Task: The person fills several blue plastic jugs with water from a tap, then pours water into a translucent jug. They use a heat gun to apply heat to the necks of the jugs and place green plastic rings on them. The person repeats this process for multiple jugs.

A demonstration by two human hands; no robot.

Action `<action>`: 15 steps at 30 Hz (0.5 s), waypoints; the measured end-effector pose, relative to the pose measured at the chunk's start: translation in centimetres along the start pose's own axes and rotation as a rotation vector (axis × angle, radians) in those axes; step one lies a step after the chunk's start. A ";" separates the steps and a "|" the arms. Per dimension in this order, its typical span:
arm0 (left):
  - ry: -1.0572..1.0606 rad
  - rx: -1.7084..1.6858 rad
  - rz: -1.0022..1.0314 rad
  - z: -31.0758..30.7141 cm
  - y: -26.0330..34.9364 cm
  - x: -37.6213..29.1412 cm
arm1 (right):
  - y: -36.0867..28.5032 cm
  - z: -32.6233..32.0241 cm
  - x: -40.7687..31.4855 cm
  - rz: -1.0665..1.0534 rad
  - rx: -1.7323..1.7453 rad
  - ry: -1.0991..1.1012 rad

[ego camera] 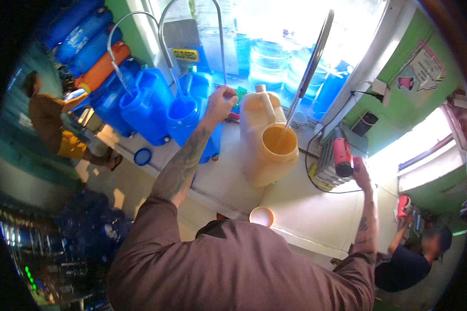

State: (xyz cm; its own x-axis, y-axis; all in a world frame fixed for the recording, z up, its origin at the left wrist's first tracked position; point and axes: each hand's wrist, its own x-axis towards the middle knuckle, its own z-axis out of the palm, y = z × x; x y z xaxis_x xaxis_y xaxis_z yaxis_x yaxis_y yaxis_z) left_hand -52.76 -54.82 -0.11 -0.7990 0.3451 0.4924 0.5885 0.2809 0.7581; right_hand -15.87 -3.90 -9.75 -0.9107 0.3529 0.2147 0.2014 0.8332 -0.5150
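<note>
My left hand (220,102) pinches a small green plastic piece (240,95) above the counter, close to the blue jug. My right hand (362,173) grips the handle of a red and black heat gun (341,151) at the right. Between my arms stands a yellowish plastic water jug (258,171) with its wide mouth uncovered. A metal spout (315,54) reaches down to that mouth. Left of it, two blue jugs (208,140) (150,124) stand open under curved metal faucets, with water running into them.
A round cap (262,217) lies near the counter's front edge, and a blue lid (142,156) is farther left. A black cord (309,171) loops over the counter (303,210). Stacked blue containers (79,42) rise at left. One person (48,120) stands left; another (406,260) is at right.
</note>
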 end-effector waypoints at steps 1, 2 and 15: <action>-0.041 -0.059 -0.004 1.4 -1.6 2.1 | -3.4 0.7 -1.7 0.062 0.182 0.094; -0.060 -0.084 -0.064 2.6 -3.0 4.2 | -6.8 1.4 -3.7 0.047 0.249 0.175; -0.557 -0.419 -0.262 9.1 -8.3 14.1 | -24.7 -5.5 -12.0 0.489 0.493 0.461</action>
State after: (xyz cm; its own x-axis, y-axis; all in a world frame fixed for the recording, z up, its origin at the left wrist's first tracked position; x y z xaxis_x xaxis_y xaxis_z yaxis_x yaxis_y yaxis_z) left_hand -67.77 -44.17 -3.38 -0.6605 0.7478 0.0679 0.2022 0.0901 0.9752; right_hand -7.98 -26.36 4.93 -0.5009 0.8548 0.1355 0.2571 0.2964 -0.9198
